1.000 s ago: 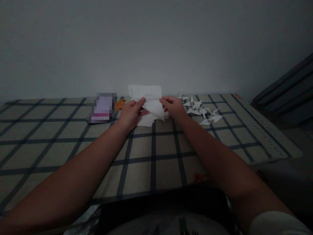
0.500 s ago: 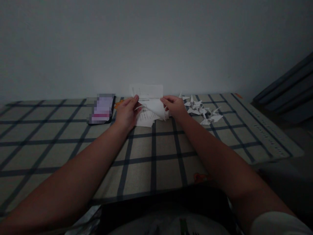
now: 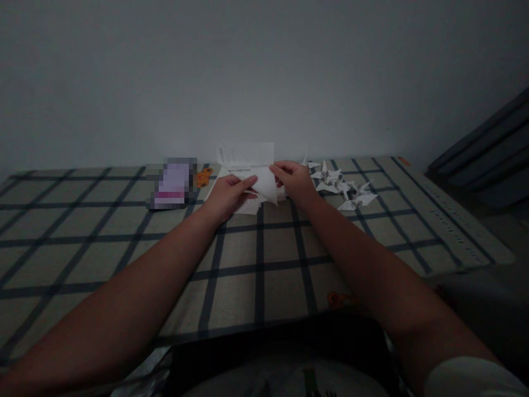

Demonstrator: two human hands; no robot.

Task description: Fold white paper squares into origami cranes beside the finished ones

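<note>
Between my hands is a creased sheet of printed paper (image 3: 248, 156), raised above the table with its upper part standing up. My left hand (image 3: 227, 196) grips its lower left part, the thumb lying on top of the sheet. At the right edge my right hand (image 3: 292, 177) pinches the paper between thumb and fingers. More white paper (image 3: 248, 208) lies under and behind my left hand, partly hidden by it. Right of my right hand, several folded paper cranes (image 3: 341, 187) are bunched together on the cloth.
A phone (image 3: 171, 184), partly pixelated, is at the left back of the checked tablecloth (image 3: 281, 237). An orange printed figure (image 3: 204, 177) shows beside it. Behind the table rises a plain grey wall (image 3: 264, 71). A dark grey curtain-like surface (image 3: 487, 149) is at the right.
My left hand has slid from the sheet's left edge rightward and down onto its lower part. My right hand stays at the right edge, nearly unmoved.
</note>
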